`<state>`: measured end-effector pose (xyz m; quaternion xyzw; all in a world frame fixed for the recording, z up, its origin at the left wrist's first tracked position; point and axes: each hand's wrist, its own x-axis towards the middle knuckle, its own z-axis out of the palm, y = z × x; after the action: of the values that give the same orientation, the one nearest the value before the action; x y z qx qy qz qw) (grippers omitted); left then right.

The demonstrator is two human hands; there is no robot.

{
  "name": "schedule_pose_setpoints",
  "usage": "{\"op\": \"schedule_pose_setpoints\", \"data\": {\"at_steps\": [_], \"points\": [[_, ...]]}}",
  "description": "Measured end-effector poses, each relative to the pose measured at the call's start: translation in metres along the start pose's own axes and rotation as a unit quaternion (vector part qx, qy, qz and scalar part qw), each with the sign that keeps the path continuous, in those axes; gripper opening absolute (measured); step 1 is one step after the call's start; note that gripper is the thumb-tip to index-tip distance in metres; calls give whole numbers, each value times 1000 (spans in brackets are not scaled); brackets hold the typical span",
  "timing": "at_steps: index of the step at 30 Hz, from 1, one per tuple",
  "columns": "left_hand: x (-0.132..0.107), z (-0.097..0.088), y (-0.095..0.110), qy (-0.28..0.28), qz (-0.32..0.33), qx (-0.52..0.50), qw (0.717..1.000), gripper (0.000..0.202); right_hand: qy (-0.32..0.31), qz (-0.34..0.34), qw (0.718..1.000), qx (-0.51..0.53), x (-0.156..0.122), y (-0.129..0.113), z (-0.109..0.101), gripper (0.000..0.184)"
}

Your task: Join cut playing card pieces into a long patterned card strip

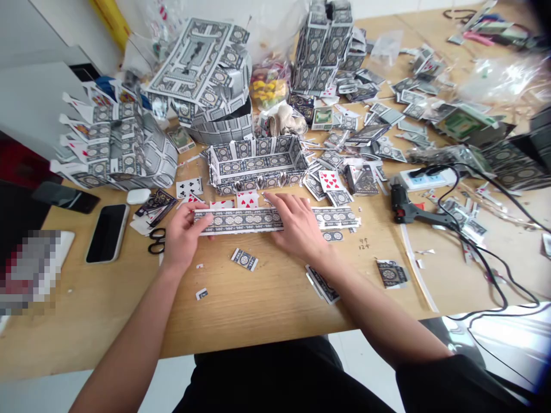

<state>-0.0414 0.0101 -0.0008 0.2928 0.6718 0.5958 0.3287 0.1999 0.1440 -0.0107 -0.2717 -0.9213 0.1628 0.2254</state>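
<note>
Lying lengthwise on the bench (249, 304), just in front of the open card box (258, 150): a long card strip (241, 221), partly hidden beneath the right hand (299, 225). At the left end of the strip, the left hand (183, 232), fingers clamped on it, thumb on top and most fingertips out of sight behind the far edge. Laid across the strip right of the middle, the right hand, fingers slightly apart; impossible to tell whether pinching or only resting. Behind the strip, a heart card (247, 200), covered along the lower edge. Beside the left wrist, black scissors (157, 241), only the handle loops showing. Farther left, a phone (107, 232) and a pixelated object (34, 269), too coarse to identify. To the right, a glue gun (415, 213) and black cables (473, 249), running out of view. Near the right forearm, pen marks (364, 244), hard to read.
</note>
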Motion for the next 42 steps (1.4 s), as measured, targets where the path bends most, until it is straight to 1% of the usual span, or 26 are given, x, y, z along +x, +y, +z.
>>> {"op": "schedule_pose_setpoints", "data": {"at_steps": [2,5,7,9,11,12,15,18,22,26,29,35,40,42], "points": [[-7,5,-1,-60,11,54,997,31,-21,-15,1000,4,0,-1,2,81],[-19,13,-4,-151,29,116,981,34,-60,-56,996,21,-1,-8,5,70],[-25,16,-6,-212,77,154,962,45,-78,-78,993,47,-2,-14,8,62],[-28,17,-7,-247,149,208,935,56,-90,-89,989,70,-3,-17,10,59],[-27,16,-7,-248,218,263,907,60,-97,-93,987,86,-4,-17,12,60],[-26,15,-7,-244,241,284,895,60,-98,-94,986,92,-4,-16,13,60],[-23,11,-5,-231,271,318,879,58,-91,-100,983,121,-4,-9,15,61],[-20,8,-2,-220,274,336,874,54,-89,-97,981,145,-3,-4,16,60],[-15,1,2,-218,267,349,871,52,-98,-79,981,147,-2,0,15,58],[-9,-10,4,-203,275,365,866,50,-86,-71,983,149,0,4,13,62],[-6,-15,3,-188,283,387,857,49,-82,-66,984,141,0,6,13,64],[-6,-11,0,-205,289,401,845,49,-98,-76,985,123,-1,0,10,72],[-11,-6,5,-192,314,377,850,48,-84,-91,984,127,-2,-10,11,83],[-14,-2,6,-195,321,365,852,49,-77,-101,982,140,-3,-12,13,81]]}}
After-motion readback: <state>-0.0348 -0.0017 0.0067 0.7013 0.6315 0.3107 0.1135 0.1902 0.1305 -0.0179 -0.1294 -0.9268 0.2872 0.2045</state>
